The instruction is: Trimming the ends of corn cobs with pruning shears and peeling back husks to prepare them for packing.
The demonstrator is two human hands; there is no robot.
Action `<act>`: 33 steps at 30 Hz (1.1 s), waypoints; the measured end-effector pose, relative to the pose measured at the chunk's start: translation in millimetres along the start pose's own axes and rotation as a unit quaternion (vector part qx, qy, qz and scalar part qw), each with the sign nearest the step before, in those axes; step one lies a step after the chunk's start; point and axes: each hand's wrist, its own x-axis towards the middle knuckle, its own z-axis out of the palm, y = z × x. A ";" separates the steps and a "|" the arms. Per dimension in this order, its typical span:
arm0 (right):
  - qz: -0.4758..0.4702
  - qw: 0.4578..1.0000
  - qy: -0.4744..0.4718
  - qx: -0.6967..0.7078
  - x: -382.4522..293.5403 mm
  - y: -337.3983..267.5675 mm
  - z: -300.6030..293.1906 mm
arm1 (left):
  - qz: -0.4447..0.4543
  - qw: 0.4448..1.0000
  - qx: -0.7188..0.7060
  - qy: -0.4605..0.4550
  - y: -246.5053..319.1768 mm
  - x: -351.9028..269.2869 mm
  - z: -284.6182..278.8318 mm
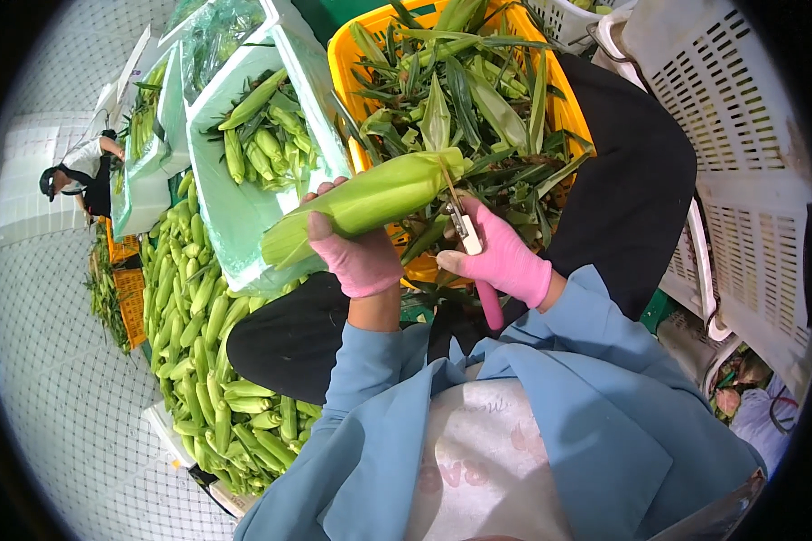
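An ear of corn in its green husk [372, 196] lies across my left hand [360, 253], which wears a pink glove and grips it with the thumb on top. My right hand [504, 253], gloved the same way, holds pruning shears [470, 237] with a pink handle showing below the palm. The shears' metal end is right at the ear's right end, beside a thin brown strand. Whether the blades touch the husk I cannot tell. Under both hands stands a yellow plastic basket [342, 74] heaped with stripped husks and leaves [474, 101].
A foam box lined with green film [223, 196] holds several ears left of the basket. A large pile of husked-in corn [203, 324] spreads on my left. White slotted crates [724, 88] stand at the right. Another person [84, 166] bends over a box at far left.
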 end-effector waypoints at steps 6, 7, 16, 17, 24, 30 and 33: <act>-0.040 0.965 0.056 -0.254 -14.7 -21.8 1.9 | -0.057 0.994 -0.021 0.086 3.8 7.2 -7.0; -0.062 0.964 0.071 -0.251 -18.0 -20.4 1.6 | -0.052 0.994 -0.023 0.091 4.4 6.5 -5.2; 0.061 0.923 -0.377 -0.053 -40.4 -49.5 0.4 | -0.509 0.737 -0.420 -0.146 18.1 20.7 -15.3; -0.052 0.944 -0.322 -0.047 -48.4 -6.9 5.1 | -0.497 0.700 -0.428 -0.284 16.0 22.5 -21.8; 0.022 0.956 -0.230 0.180 -11.5 -63.6 -21.9 | -0.439 0.856 -0.254 -0.104 26.5 -18.9 -49.6; 0.112 0.908 0.059 0.399 34.7 -29.1 -61.6 | -0.461 0.856 0.014 -0.234 50.8 -43.4 -35.2; 0.222 0.875 -0.078 0.423 11.1 9.8 -71.1 | -0.375 0.854 0.185 -0.309 58.9 -30.2 -24.8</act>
